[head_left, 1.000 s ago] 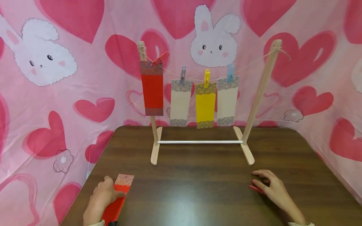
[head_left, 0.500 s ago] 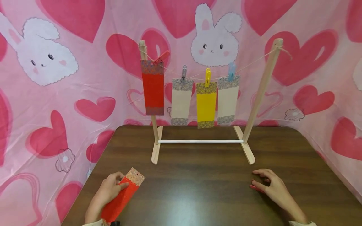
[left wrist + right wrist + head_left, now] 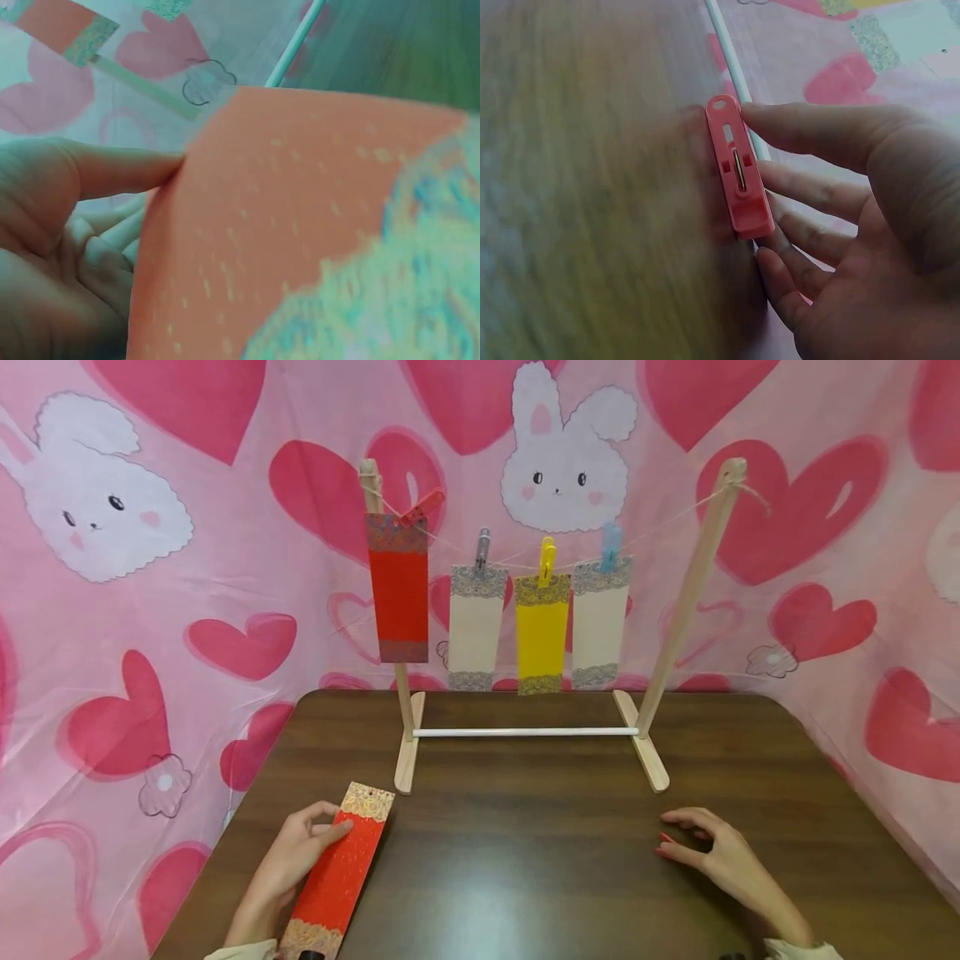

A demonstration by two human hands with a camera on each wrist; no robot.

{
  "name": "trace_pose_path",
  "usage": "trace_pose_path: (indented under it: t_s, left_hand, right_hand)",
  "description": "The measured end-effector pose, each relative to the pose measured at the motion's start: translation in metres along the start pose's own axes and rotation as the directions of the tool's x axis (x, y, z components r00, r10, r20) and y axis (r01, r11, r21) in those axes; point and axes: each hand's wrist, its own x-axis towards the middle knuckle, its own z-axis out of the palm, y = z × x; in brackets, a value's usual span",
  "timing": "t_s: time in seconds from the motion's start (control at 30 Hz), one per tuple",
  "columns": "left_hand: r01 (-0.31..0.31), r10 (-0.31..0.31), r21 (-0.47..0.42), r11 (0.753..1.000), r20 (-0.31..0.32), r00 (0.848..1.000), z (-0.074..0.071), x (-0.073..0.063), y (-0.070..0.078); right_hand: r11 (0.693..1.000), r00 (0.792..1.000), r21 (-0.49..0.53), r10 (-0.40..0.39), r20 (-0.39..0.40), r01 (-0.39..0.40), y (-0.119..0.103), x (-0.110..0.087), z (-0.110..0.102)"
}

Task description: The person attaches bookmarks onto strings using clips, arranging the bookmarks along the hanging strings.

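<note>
In the head view my left hand (image 3: pixel 292 856) pinches a red card (image 3: pixel 341 872) by its left edge. Both ends of this card carry a gold lace-like pattern, and a small hole shows near its upper end. The left wrist view has the thumb (image 3: pixel 127 172) on the red face of the card (image 3: pixel 285 210). My right hand (image 3: pixel 723 864), at the right side of the table, holds a red clothespin (image 3: pixel 739 169) between thumb and fingers. Little of that clothespin shows from the head.
A wooden stand (image 3: pixel 693 593) with a string line stands at the back of the table (image 3: pixel 525 843). From the line hang a red card (image 3: pixel 399 602), a yellow card (image 3: pixel 542 639) and two white cards, each with a clothespin. A white bar (image 3: pixel 525 732) joins the stand's feet.
My left hand has lifted the red card's upper end and turned it, moving it a little right and away from me. The right hand has stayed nearly still with the clothespin.
</note>
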Motion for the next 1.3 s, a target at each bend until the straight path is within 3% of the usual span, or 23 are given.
trace_pose_path:
  t_s: [0.4,0.57,0.77,1.0,1.13,1.3]
  left_hand:
    - [0.002,-0.021,-0.193,0.981,-0.095,0.995,0.008,0.005,0.001]
    - [-0.019,0.002,-0.267,0.963,-0.063,0.998,0.011,0.005,0.002]
    - [-0.027,0.027,-0.333,0.942,-0.004,1.0,0.014,0.007,0.001]
    - [-0.006,0.037,-0.378,0.926,0.074,0.997,0.021,0.008,-0.002]
    - [0.024,0.025,-0.394,0.919,0.12,0.993,0.025,0.008,-0.004]
    - [0.062,0.004,-0.408,0.911,0.16,0.987,0.028,0.007,-0.006]
  right_hand:
    - [0.985,0.986,0.025,-0.168,-0.015,0.168,-0.001,0.001,0.001]
    - [0.99,0.987,-0.002,-0.139,-0.08,0.139,-0.005,0.006,0.005]
    - [0.997,0.99,0.044,-0.05,-0.133,0.056,-0.005,0.009,0.005]
    - [0.998,0.99,0.066,0.0,-0.139,0.009,0.0,0.01,0.006]
    - [0.985,0.992,0.17,-0.013,-0.124,0.034,0.007,0.008,0.006]
    - [0.935,0.995,0.347,-0.037,-0.097,0.069,0.02,0.003,0.007]
